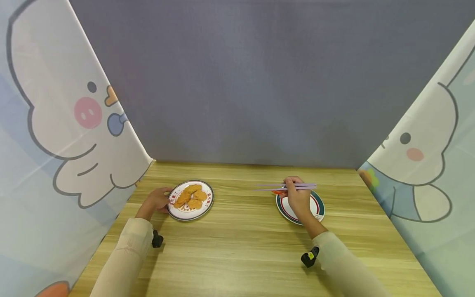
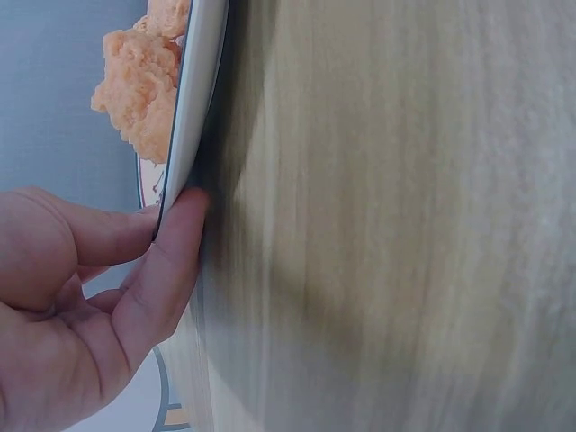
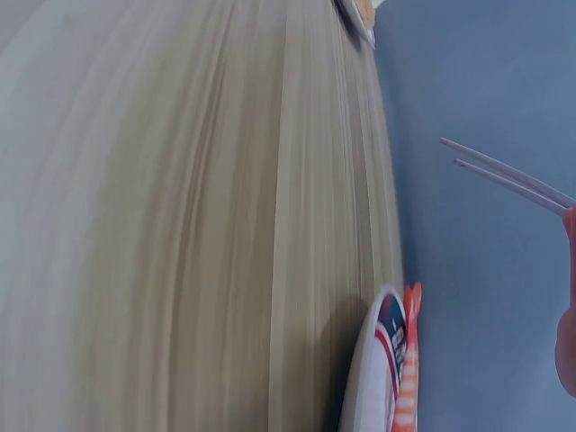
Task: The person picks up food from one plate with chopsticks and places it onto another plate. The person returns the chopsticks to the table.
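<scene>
My left hand [image 1: 157, 200] pinches the left rim of a white plate [image 1: 201, 211] between thumb and fingers. Several pieces of golden fried chicken [image 1: 193, 189] lie on it. In the left wrist view the fingertips reach under the rim of the plate [image 2: 191, 117]. On the right, my right hand [image 1: 298, 202] holds a pair of pale purple chopsticks [image 1: 308, 186], their tips pointing left and slightly apart, with nothing between them. Below it sits a white plate with a green rim [image 1: 320, 206], partly hidden by the hand. An orange-and-white shrimp [image 3: 407, 387] lies at that plate's edge.
Both plates stand on a wooden table [image 1: 230, 247], with a wide stretch of wood between them. A grey panel [image 1: 237, 90] rises behind the table. Cartoon-printed cloths [image 1: 67, 136] flank it on both sides.
</scene>
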Demonstrator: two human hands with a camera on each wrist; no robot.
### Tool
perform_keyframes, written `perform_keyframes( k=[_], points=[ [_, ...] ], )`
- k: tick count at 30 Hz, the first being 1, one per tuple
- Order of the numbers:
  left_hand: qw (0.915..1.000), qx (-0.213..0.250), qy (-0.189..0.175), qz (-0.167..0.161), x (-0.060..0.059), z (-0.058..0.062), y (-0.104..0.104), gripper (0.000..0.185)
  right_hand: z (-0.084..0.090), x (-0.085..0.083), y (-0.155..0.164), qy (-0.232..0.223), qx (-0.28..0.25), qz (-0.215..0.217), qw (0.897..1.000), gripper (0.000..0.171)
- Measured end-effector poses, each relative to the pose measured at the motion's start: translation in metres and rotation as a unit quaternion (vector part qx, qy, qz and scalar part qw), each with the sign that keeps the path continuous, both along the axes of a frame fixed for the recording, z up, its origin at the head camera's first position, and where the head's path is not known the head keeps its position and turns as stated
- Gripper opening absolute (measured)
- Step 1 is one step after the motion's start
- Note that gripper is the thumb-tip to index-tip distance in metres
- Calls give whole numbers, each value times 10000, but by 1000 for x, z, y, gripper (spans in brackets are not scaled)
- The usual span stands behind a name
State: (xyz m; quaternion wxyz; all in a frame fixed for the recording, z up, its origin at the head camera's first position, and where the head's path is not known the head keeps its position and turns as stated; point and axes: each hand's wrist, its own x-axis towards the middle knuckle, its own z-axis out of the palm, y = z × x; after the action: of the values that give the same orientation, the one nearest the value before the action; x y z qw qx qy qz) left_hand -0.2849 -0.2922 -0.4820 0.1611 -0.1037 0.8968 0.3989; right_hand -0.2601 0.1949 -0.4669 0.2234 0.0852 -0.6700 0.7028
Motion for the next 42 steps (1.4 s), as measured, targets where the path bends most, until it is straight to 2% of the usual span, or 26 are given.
perform_keyframes(
  k=[4, 9, 17, 25, 33, 37, 42],
  points=[
    [10000, 25, 0, -35, -1, -1, -1, 60, 1, -1, -11, -90, 172, 79, 9998, 23],
    [9998, -87, 81, -159, -1, -3, -1, 59, -1, -1, -24, -58, 135, 242, 9996, 25],
    [10000, 11, 29, -13, -3, -4, -1, 58, -4, -5, -40, 190, -130, 502, 9985, 24],
    [9999, -43, 115, -36, -1, -5, -1, 58, -2, -2, -59, -170, 17, 572, 9982, 25],
    [9995, -229, 184, -133, 0, -3, -1, 57, -3, -2, -81, -170, -133, 685, 9974, 22],
    [9996, -167, 163, -142, 1, -2, -1, 58, -6, -4, -91, -270, -284, 714, 9967, 21],
    [9994, -210, 206, -190, 0, -3, -1, 58, -8, -3, -102, -450, -156, 741, 9961, 21]
  ],
)
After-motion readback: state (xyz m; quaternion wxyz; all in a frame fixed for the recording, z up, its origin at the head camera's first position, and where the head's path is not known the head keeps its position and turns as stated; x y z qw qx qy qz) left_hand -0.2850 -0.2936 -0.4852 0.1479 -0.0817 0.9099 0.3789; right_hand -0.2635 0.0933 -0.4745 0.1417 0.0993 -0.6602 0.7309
